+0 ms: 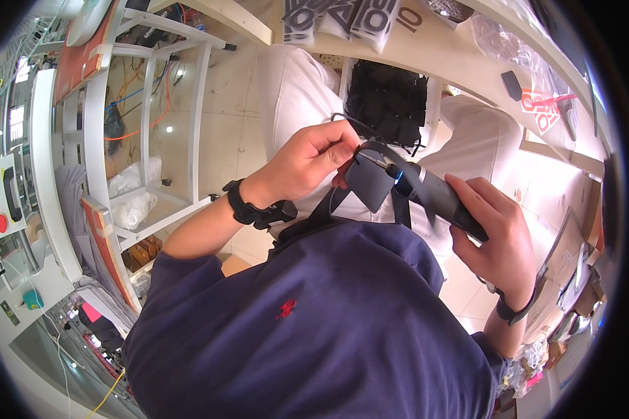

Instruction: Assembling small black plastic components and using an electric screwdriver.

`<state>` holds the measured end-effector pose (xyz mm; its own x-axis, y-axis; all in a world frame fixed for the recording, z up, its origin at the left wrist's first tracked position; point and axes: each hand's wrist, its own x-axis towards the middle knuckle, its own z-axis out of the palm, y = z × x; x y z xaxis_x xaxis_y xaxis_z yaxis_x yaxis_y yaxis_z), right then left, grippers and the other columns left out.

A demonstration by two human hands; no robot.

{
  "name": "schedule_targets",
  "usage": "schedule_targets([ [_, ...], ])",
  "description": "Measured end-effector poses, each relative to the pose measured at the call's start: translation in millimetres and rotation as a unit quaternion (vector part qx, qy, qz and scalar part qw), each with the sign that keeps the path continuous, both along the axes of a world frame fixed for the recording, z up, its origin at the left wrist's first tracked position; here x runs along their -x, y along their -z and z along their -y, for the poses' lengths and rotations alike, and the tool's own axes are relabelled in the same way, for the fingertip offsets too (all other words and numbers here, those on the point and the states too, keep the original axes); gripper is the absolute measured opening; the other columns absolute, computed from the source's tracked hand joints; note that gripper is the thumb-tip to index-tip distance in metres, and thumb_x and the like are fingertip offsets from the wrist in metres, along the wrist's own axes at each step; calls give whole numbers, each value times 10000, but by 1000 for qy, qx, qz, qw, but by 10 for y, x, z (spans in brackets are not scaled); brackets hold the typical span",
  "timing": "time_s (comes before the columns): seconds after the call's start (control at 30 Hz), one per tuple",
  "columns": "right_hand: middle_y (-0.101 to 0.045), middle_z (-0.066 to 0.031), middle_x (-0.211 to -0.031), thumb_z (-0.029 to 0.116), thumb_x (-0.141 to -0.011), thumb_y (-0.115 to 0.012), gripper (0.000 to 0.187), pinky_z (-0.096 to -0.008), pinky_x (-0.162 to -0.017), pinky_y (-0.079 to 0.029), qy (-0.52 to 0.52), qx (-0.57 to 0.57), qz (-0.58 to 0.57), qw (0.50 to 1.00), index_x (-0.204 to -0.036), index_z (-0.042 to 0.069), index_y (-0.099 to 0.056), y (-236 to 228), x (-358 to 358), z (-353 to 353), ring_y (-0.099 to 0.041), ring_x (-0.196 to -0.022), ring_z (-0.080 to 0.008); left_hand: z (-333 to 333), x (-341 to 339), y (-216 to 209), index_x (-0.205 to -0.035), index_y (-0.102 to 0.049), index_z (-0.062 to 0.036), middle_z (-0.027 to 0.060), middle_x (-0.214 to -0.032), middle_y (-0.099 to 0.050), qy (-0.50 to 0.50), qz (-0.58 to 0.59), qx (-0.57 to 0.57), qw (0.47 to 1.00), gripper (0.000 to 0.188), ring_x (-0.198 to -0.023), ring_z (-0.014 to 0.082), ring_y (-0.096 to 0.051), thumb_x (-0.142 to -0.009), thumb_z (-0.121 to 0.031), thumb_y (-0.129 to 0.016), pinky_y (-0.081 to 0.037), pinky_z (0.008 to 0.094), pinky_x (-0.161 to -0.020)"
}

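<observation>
In my right hand [495,227] is a black, pen-shaped power screwdriver [444,199] with a blue ring near its tip. Its metal bit points left and meets a dark grey flat piece [370,183] with a black strap. My left hand [318,157] pinches that piece at its upper left edge, thumb and fingers pressed together. Part of the piece is hidden by the fingers and the strap. Both hands are over my lap, in front of my dark blue shirt. Between my knees stands a white container [433,98] filled with black pieces [388,105].
A pale workbench [447,52] runs across the far side, with clear printed bags [374,21] on it. To its right lie a clear plastic sheet [500,45] and a small black piece [511,85]. A white metal frame [147,126] stands left; cardboard [555,272] is piled right.
</observation>
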<state>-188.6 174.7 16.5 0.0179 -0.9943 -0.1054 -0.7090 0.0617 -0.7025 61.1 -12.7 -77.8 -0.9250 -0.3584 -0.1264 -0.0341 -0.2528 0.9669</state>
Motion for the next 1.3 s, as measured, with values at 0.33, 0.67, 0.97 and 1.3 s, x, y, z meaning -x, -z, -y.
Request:
schedule_targets([
  [0.33, -624, -143, -971, 21, -707, -666, 533, -419, -708, -516, -9, -14, -10, 1000, -1238, 6, -633, 35, 4, 13, -631, -809, -342, 24, 10, 12, -957, -545, -31, -2, -751, -574, 12, 41, -2, 999, 261, -636, 74, -546, -1087, -254, -506, -474, 244, -611],
  [0.67, -625, -141, -1000, 32, -713, -671, 541, -426, -717, -528, -17, -14, -21, 1000, -1251, 12, -622, 111, 6, 21, -639, -827, -349, 64, -9, 50, -940, -550, -67, 49, -823, -658, 42, 76, -62, 994, 297, -656, 88, -583, -1085, -321, -504, -458, 252, -613],
  [0.97, -606, -169, -973, 50, -756, -670, 543, -433, -715, -520, 50, -62, 24, 996, -1293, 17, -598, 327, 12, -40, -630, -790, -383, 174, 290, 189, -869, -534, -20, 5, -644, -537, 44, 147, -3, 988, 235, -561, 99, -556, -1064, -137, -473, -430, 268, -538],
  [1.3, -644, -210, -1004, 60, -784, -670, 520, -427, -774, -519, 210, -96, 20, 973, -1289, -36, -595, 439, 146, -299, -645, -858, -407, 598, 923, 562, -931, -655, 4, 177, -765, -673, 66, 273, 378, 882, 335, -708, 317, -657, -1002, -317, -589, -507, 391, -656],
])
